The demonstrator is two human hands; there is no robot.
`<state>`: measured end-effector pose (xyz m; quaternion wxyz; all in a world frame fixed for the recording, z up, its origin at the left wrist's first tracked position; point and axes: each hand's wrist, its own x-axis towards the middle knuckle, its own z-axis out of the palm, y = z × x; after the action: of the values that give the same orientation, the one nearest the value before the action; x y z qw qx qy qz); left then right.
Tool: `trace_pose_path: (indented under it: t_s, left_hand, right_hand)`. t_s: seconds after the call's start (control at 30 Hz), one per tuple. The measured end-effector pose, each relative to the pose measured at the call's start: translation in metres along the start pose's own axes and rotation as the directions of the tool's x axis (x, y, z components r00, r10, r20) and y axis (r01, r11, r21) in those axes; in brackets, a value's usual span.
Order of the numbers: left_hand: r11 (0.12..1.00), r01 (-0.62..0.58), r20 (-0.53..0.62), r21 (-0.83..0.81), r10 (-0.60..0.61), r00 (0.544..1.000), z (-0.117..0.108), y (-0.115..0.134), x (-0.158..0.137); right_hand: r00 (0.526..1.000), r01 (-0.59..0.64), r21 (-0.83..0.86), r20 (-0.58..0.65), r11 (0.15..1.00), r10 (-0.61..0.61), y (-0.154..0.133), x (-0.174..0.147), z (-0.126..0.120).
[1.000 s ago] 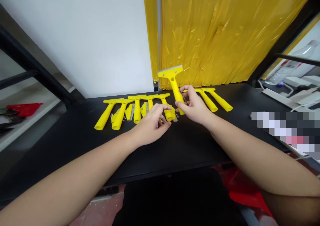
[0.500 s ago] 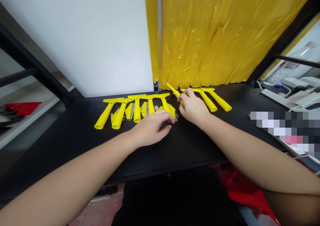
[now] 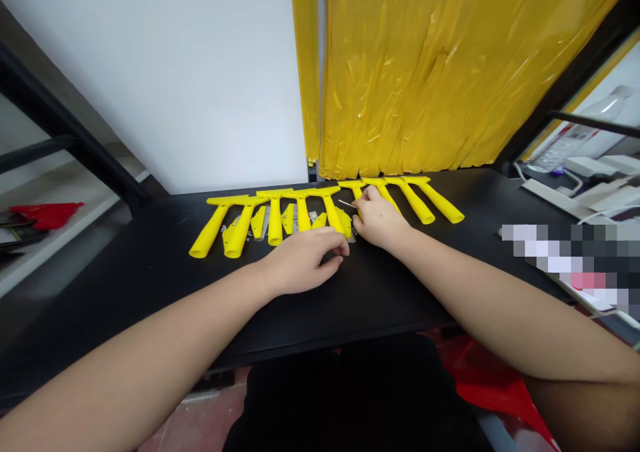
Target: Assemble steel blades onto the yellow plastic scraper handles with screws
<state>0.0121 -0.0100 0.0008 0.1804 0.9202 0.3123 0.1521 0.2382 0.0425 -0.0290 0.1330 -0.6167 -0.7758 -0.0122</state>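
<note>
My right hand (image 3: 381,220) is closed, with a thin metal rod (image 3: 347,204) sticking out to the left from its fingers; the rest of the rod is hidden. Just behind those fingers lies a yellow T-shaped handle (image 3: 352,186), partly covered by the hand, so I cannot tell whether they touch it. My left hand (image 3: 307,259) rests in front of the row, fingers loosely curled and thumb apart, holding nothing. Several more yellow T-shaped handles (image 3: 207,231) lie side by side along the back. Small yellow plates (image 3: 258,221), metal blades and tiny screws lie among the left ones.
The black table (image 3: 150,292) stands against a white panel (image 3: 200,72) and a yellow plastic sheet (image 3: 425,72). Black frame posts rise at both sides. At right are a clear bottle (image 3: 580,139), white boxes and cables. A red item (image 3: 45,215) sits on the left shelf.
The tilted yellow handle at my right hand has come down flat into line with the others. My right hand has shifted slightly left and lower, showing the metal rod. My left hand barely moved.
</note>
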Motion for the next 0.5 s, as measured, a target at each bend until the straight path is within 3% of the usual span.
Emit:
trace_pose_path:
  t_s: [0.5]
  left_hand:
    - [1.0,-0.002,0.036,0.024,0.001,0.999,0.0011,-0.004,0.0009]
  right_hand:
    - [0.998,-0.019,0.009,0.064,1.0,0.018,0.0029,-0.003,-0.0034]
